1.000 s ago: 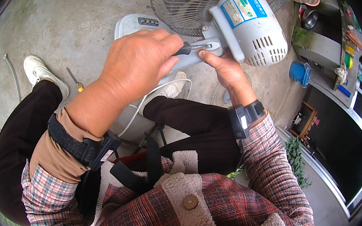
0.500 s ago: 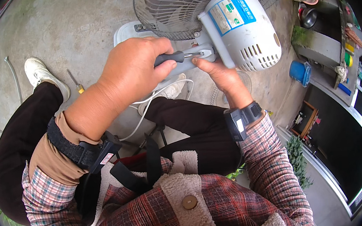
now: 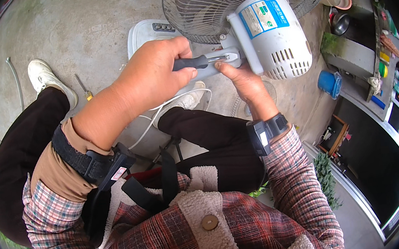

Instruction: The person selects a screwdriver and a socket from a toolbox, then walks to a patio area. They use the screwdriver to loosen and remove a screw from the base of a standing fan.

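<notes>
My left hand [image 3: 155, 71] is closed around the dark handle of a screwdriver [image 3: 190, 63]. The screwdriver's shaft points right, its tip inside a recess on the grey-white neck [image 3: 213, 67] of an electric fan. My right hand [image 3: 244, 83] grips that neck from the right, the thumb pressed beside the recess; its other fingers are mostly hidden behind. Just above the hands is the fan's white motor housing [image 3: 278, 41] with a blue label and vent slots. Beyond it spreads the wire fan guard [image 3: 192, 11]. The fan's white base [image 3: 138, 37], with a button panel, shows past my left hand.
A second screwdriver [image 3: 84, 88] with a yellowish handle lies on the concrete floor by my left shoe [image 3: 49, 79]. A white power cord [image 3: 148, 125] loops below the fan. A round wire grille [image 3: 269, 93] lies beyond my right wrist. At right are a blue bucket [image 3: 329, 83] and a cluttered ledge.
The fan has shifted slightly right and down, and more of its base shows. My left hand has moved a little right with the screwdriver, which stays in the recess.
</notes>
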Demonstrator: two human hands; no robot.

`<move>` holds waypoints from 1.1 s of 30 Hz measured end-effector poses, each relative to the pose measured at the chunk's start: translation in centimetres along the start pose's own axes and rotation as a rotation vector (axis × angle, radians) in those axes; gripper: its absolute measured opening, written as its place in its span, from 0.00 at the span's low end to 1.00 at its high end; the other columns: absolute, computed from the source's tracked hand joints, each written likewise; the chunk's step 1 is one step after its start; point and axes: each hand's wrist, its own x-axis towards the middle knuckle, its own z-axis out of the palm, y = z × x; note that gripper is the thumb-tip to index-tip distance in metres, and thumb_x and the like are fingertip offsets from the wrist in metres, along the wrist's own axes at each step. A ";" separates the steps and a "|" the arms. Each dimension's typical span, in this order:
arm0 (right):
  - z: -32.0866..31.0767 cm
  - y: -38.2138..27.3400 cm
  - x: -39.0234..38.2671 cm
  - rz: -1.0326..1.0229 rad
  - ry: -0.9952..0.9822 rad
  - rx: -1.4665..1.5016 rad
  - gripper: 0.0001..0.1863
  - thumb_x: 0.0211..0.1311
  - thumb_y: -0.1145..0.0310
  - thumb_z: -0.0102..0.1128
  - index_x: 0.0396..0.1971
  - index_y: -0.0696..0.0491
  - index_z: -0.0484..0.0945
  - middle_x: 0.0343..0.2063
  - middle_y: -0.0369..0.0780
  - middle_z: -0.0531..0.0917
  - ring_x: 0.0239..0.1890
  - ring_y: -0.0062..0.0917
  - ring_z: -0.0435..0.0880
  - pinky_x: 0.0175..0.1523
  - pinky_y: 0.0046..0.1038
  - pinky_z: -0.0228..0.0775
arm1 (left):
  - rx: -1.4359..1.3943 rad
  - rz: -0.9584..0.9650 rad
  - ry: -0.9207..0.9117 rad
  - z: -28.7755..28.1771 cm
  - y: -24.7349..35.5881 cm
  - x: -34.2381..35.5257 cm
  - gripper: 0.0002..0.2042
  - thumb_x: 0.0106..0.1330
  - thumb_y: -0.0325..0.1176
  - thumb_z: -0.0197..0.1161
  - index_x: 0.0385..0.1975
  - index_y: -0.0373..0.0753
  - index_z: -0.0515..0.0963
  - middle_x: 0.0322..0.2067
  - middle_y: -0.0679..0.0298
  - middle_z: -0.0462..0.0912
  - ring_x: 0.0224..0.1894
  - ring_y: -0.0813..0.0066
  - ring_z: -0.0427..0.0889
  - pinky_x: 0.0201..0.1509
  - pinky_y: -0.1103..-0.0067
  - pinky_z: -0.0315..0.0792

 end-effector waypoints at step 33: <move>-0.4 -0.8 0.4 0.045 0.006 0.117 0.26 0.46 0.68 0.70 0.47 0.57 0.72 0.42 0.38 0.76 0.46 0.24 0.74 0.55 0.27 0.66 | -0.565 -0.345 -0.224 -2.0 -2.3 0.7 0.15 0.61 0.34 0.57 0.45 0.35 0.72 0.31 0.69 0.78 0.27 0.87 0.70 0.30 0.87 0.66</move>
